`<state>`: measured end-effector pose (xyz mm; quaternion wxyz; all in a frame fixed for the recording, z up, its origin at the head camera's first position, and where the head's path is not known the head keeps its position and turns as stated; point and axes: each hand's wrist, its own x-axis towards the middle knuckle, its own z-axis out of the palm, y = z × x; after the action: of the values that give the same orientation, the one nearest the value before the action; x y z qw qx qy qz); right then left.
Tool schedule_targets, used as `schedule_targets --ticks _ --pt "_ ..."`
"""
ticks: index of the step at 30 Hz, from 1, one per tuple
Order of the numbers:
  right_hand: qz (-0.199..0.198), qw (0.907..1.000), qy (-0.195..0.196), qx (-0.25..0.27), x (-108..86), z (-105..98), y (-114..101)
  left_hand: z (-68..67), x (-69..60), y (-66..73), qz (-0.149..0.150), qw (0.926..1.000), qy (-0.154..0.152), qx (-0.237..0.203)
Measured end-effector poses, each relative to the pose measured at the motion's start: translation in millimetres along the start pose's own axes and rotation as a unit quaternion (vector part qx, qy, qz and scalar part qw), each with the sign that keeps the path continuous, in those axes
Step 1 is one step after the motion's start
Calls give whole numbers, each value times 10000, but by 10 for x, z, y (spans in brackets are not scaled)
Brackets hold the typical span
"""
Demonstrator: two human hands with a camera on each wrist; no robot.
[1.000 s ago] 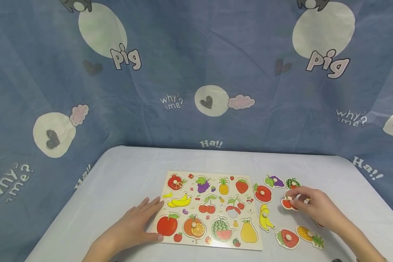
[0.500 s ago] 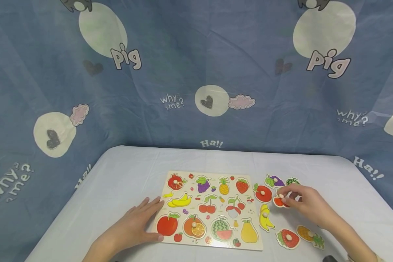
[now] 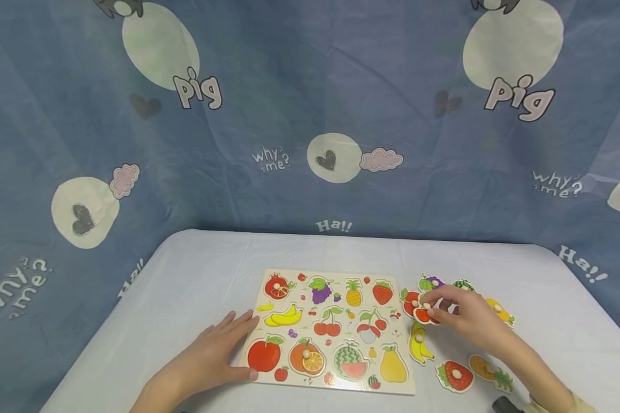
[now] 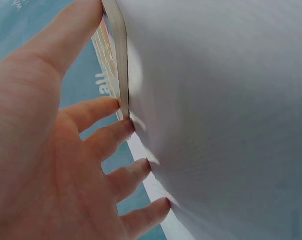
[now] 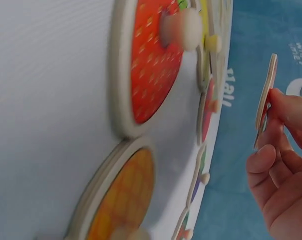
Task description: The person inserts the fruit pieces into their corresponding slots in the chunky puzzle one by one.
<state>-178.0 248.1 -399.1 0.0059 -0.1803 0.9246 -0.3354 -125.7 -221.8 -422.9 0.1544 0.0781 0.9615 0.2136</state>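
Note:
My left hand (image 3: 206, 355) rests against the left edge of a wooden fruit puzzle board (image 3: 336, 367), fingers spread and fairly straight; in the left wrist view its fingertips (image 4: 125, 125) touch the board's side and the white cloth. My right hand (image 3: 465, 315) pinches a small red fruit puzzle piece (image 3: 423, 314), raised off the table in the right wrist view. Fingers partly cover it, so its exact fruit is unclear. In the head view it overlaps a red apple-like piece (image 3: 409, 299). An orange piece with a knob (image 3: 310, 360) sits in the board.
Loose knobbed pieces lie right of the board: bananas (image 3: 418, 344), strawberry (image 3: 456, 376), pineapple (image 3: 488, 370), grapes (image 3: 430, 282), watermelon (image 3: 464, 285) and a yellow fruit (image 3: 500, 311). A white cloth (image 3: 212, 275) covers the table; a blue printed curtain (image 3: 268, 201) hangs behind.
My right hand has carried the red piece leftward, toward the board's right edge, uncovering the yellow fruit piece. My left hand has stayed in place.

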Motion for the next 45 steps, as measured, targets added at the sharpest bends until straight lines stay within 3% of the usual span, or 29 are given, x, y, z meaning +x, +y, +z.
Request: schedule_targets --ticks 11,29,45 --pt "-60 9999 -95 -15 66 38 -201 10 -2 -9 104 9999 75 24" --pt "-835 9946 -334 526 183 186 -372 1 -8 15 107 9999 43 -36" --pt "-737 9926 -743 612 291 410 -519 13 -9 -10 58 9999 80 -24"
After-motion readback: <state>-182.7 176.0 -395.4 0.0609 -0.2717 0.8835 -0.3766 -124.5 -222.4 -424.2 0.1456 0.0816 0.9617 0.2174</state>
